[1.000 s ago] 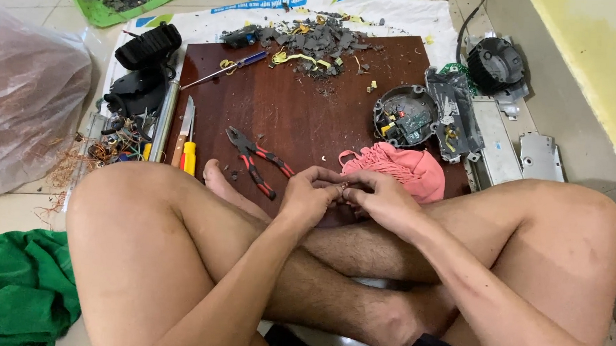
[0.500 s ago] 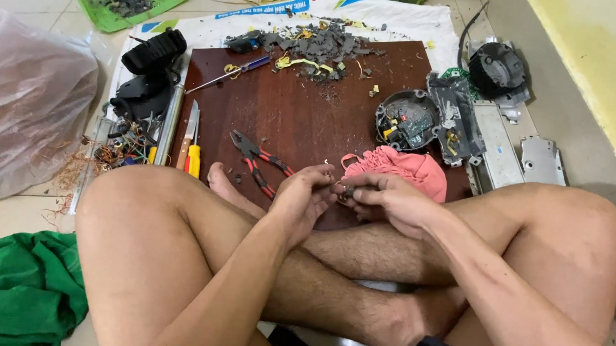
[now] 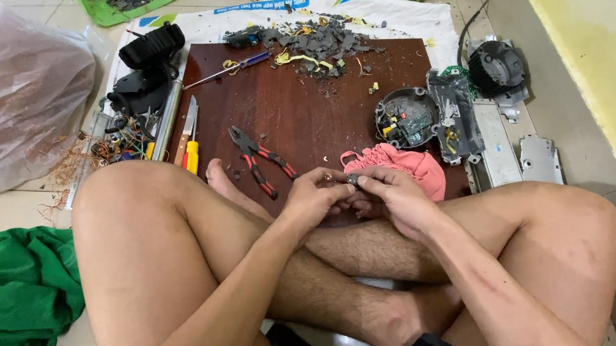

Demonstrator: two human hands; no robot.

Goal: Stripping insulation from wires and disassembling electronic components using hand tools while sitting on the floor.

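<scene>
We look steeply down from our head, close above crossed legs, facing the dark-red wooden board (image 3: 304, 116) at twelve o'clock.

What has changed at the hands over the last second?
Little: the left hand and right hand have shifted slightly forward along the board's near edge, fingertips still pinching one small dark part between them. Nothing was let go. The pliers, pink cloth and wooden board lie as before.

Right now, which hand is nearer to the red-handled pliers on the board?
The left hand: it is just right of the pliers, apart from them. The right hand is farther right, by the pink cloth.
</scene>
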